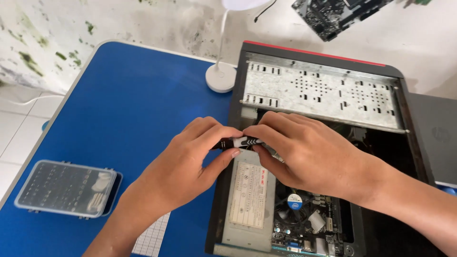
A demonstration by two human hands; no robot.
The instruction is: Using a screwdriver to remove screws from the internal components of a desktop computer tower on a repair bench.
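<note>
Both hands [238,152] grip a screwdriver [240,142], seemingly above a pale-labelled box [247,195].

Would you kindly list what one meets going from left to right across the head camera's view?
Clear plastic bit case → left hand → screwdriver → right hand → grey panel at the right edge.

Bright, even daylight; soft shadows; sharp focus; edges perhaps slightly distorted.
</note>
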